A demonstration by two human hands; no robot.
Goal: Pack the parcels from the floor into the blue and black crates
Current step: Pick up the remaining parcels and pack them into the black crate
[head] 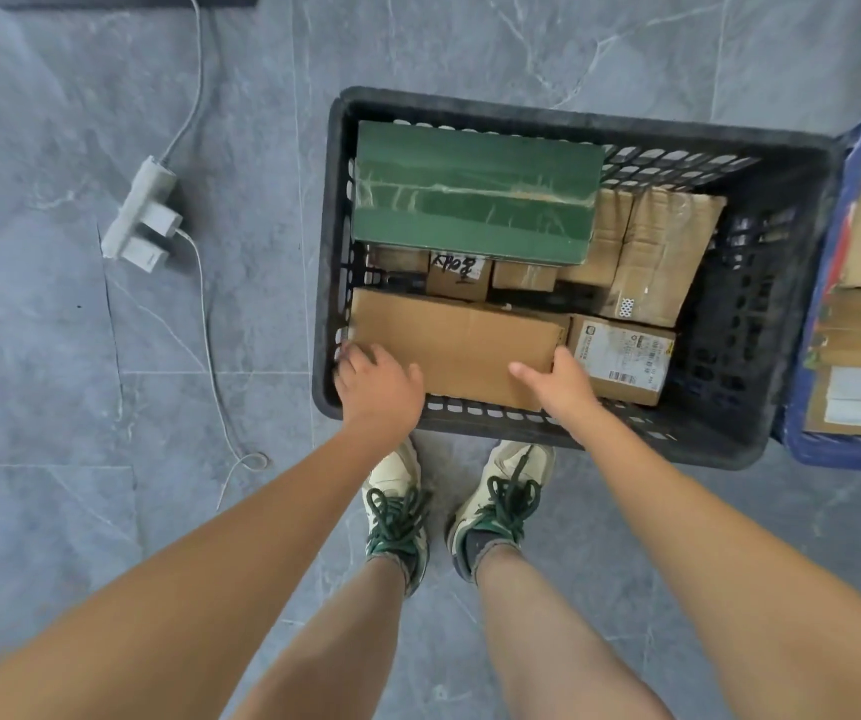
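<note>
A black crate (761,283) stands on the floor in front of my feet, holding several parcels. A long brown cardboard box (459,345) lies at its near left side. My left hand (379,384) grips the box's left end, fingers curled over the edge by the crate wall. My right hand (560,381) holds its right end, thumb on top. A green taped box (475,200) lies on top at the back. A labelled small box (623,358) sits to the right. The blue crate (807,407) at the far right edge also holds cardboard parcels.
A white power strip (139,215) with plugged adapters and its cable (210,356) lie on the grey tile floor to the left. My two shoes (501,506) stand just before the black crate's near wall.
</note>
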